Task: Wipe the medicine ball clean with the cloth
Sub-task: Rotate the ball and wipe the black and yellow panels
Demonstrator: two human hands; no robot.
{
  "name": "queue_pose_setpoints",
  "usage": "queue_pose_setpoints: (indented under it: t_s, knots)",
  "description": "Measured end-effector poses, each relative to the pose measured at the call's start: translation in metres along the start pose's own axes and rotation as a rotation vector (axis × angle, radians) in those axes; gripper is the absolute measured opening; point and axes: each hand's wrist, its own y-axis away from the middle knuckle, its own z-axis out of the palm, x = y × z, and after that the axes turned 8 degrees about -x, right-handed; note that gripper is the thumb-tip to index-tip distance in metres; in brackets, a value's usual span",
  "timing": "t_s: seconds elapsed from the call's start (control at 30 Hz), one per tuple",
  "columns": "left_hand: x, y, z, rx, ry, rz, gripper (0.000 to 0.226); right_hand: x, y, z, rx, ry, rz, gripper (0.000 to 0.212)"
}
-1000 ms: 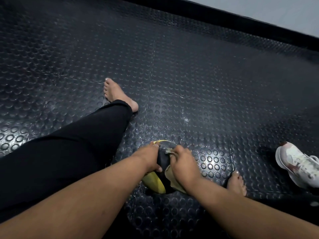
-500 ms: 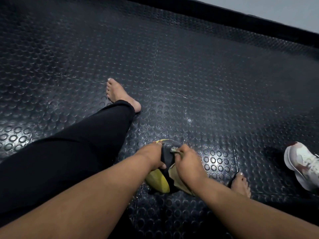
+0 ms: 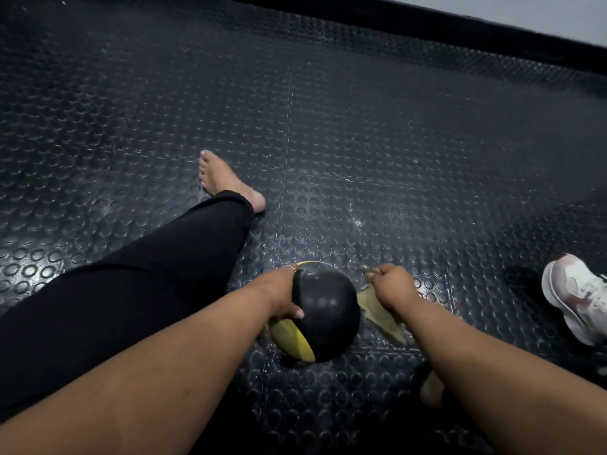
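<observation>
Dark rubber flooring [image 3: 394, 142] studded with raised discs fills the view, its seams crossing near the centre. A black border strip [image 3: 460, 34] runs toward 1 o'clock (pale wall [image 3: 542, 11] beyond). A white sneaker [image 3: 574, 293] lies at 3 o'clock.

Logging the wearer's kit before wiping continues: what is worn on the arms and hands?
Both forearms are bare, with no sleeves, gloves or watch in view. The left hand has a thin metallic band near its wrist or fingers, too small to identify. The right hand shows nothing worn.

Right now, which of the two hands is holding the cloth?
The right hand grips the cloth, just beside the medicine ball. The left hand holds only the ball.
</observation>
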Motion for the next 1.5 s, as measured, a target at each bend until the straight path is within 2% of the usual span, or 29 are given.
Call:
queue_pose_setpoints:
  t_s: [0.07,0.2,0.27,0.33,0.4,0.47,0.53,0.6,0.73,0.83,1.0,1.13,1.37,1.43,1.5]
  knots:
    - [-0.003,0.001,0.001,-0.010,0.008,0.008,0.090,-0.006,0.014,0.009,0.088,-0.106,-0.076,0.017]
    - [0.005,0.004,0.011,0.013,-0.029,0.071,0.091,-0.018,0.031,0.041,0.182,-0.086,-0.274,0.018]
    - [0.014,0.005,0.025,0.064,0.005,0.056,0.082,-0.022,0.031,0.053,0.167,-0.153,-0.276,0.015]
    - [0.023,0.006,0.039,0.121,0.119,-0.025,0.081,-0.024,0.030,0.055,0.066,-0.252,-0.240,0.007]
    - [0.025,0.007,0.048,0.142,0.180,-0.116,0.094,-0.026,0.028,0.050,-0.056,-0.437,-0.174,0.013]
    - [0.020,0.011,0.048,0.167,0.187,-0.166,0.104,-0.020,0.022,0.043,-0.002,-0.515,-0.085,0.013]
    - [0.013,0.013,0.041,0.229,0.231,-0.157,0.099,-0.008,0.019,0.032,0.110,-0.400,0.006,0.010]
    - [0.009,0.013,0.035,0.260,0.250,-0.147,0.089,0.000,0.018,0.028,0.140,-0.306,0.006,0.014]
    - [0.013,0.013,0.034,0.264,0.174,-0.138,0.088,-0.020,0.025,0.042,0.109,-0.140,-0.276,0.022]
    - [0.016,0.011,0.034,0.245,0.154,-0.126,0.093,-0.034,0.035,0.053,0.033,-0.041,-0.329,0.022]
    - [0.018,0.007,0.037,0.228,0.081,-0.101,0.098,-0.040,0.017,0.047,0.041,-0.019,-0.198,0.021]
    - [0.019,0.001,0.044,0.207,-0.006,-0.072,0.104,-0.033,-0.002,0.033,-0.063,0.041,-0.031,0.019]
    - [0.013,-0.008,0.041,0.176,0.013,-0.095,0.100,-0.041,0.036,0.048,0.043,-0.025,-0.133,0.011]
    - [0.021,-0.001,0.040,0.206,0.010,-0.059,0.104,-0.040,0.031,0.044,0.034,-0.026,-0.088,0.014]
    - [0.042,0.020,0.036,0.123,-0.002,-0.139,0.108,-0.037,0.018,0.038,-0.004,0.002,-0.020,0.016]
